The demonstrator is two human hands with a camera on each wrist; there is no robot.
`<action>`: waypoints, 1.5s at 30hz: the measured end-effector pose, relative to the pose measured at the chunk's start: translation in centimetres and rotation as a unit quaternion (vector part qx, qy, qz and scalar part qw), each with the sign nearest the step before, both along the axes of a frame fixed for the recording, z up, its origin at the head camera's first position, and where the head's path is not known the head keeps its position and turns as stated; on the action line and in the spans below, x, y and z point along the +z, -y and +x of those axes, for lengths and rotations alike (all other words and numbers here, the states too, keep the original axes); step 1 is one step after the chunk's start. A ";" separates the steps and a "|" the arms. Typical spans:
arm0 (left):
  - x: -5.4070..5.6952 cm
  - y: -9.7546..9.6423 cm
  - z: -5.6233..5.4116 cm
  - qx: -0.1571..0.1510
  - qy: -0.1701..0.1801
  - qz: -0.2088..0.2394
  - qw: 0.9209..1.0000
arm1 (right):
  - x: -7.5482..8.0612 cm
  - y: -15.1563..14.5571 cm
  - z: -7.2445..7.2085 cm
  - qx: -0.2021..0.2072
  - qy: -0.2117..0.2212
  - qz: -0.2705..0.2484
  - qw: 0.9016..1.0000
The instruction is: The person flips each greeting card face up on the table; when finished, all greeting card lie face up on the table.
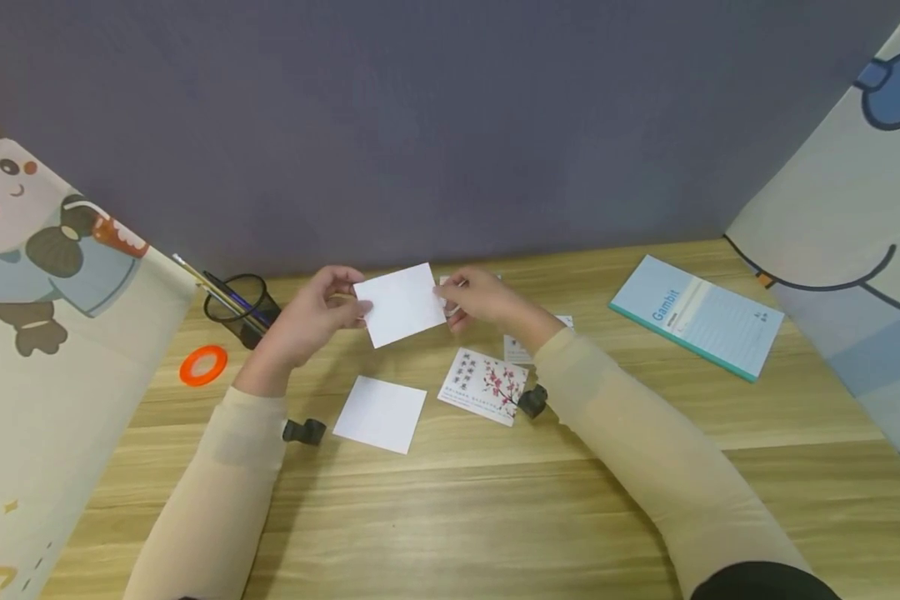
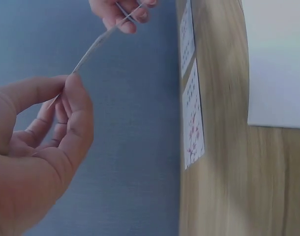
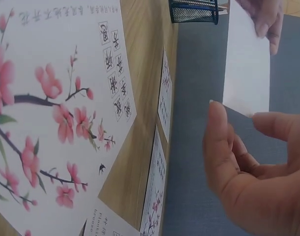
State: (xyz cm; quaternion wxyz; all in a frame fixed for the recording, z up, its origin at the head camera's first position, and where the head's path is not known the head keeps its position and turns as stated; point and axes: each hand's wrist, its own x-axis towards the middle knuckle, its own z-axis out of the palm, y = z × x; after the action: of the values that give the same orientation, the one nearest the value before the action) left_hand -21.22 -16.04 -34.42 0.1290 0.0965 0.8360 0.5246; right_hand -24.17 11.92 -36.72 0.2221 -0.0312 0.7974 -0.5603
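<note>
A white card is held up above the table between both hands, its blank face toward the head camera. My left hand pinches its left edge between thumb and fingers. At the opposite edge, my right hand grips it with thumb and fingertips. From the left wrist the card shows nearly edge-on. Below it on the table lies another blank white card. To the right is a card with pink blossoms and Chinese writing. Another printed card is partly hidden by the right forearm.
A black mesh pen holder with pens stands at the back left, and an orange ring lies in front of it. On the right side lies a light blue notebook. A grey wall rises behind the table.
</note>
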 end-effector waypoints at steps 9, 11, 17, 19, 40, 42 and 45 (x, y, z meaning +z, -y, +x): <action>-0.1 -0.4 0.7 0.024 -0.110 -0.048 0.993 | -0.4 -0.4 -0.5 -0.023 0.017 -0.028 0.999; -0.3 -0.6 0.8 0.028 -0.132 -0.060 0.989 | -0.5 -0.5 -0.6 -0.022 0.024 -0.039 0.999; -0.8 -1.1 1.0 0.023 -0.201 -0.077 0.976 | -0.8 -0.7 -1.1 -0.023 0.066 -0.098 0.993; -0.9 -1.2 1.1 0.019 -0.228 -0.090 0.969 | -0.9 -0.8 -1.2 -0.029 0.082 -0.116 0.989; -2.0 -1.2 0.8 -0.077 -0.449 -0.094 0.885 | -0.9 -1.5 -1.3 -0.017 0.133 -0.198 0.971; -2.0 -1.2 0.8 -0.091 -0.462 -0.099 0.876 | -0.9 -1.5 -1.4 -0.014 0.136 -0.200 0.970; -2.2 -1.1 0.8 -0.111 -0.470 -0.102 0.870 | -0.9 -1.5 -1.4 -0.012 0.143 -0.207 0.968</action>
State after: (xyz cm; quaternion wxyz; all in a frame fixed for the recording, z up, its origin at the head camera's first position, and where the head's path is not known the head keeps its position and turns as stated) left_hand -20.39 -14.91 -36.63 -0.2125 0.4097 0.8307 0.3114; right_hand -25.57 13.41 -37.64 0.3160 0.0131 0.6241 -0.7145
